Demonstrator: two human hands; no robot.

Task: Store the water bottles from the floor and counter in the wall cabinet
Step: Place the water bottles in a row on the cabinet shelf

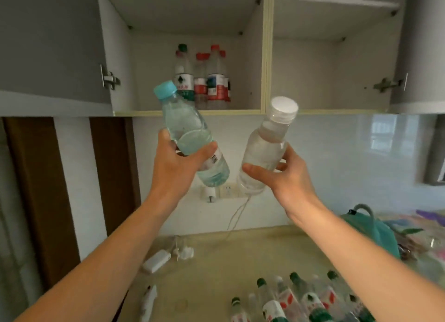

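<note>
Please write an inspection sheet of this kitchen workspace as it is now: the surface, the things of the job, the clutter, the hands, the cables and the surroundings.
Surface: beige counter, partly covered.
Job's things: blue-capped bottle and white-capped bottle, both held up and tilted below the wall cabinet; stored bottles upright in its left compartment; counter bottles waiting in a group.
Clutter: white adapter, teal bag.
Hands: left hand grips the blue-capped bottle; right hand grips the white-capped bottle.
Cables: white cable hangs from the wall outlet to the counter.
Surroundings: cabinet doors open, right compartment's lower shelf empty, tiled backsplash.
</note>
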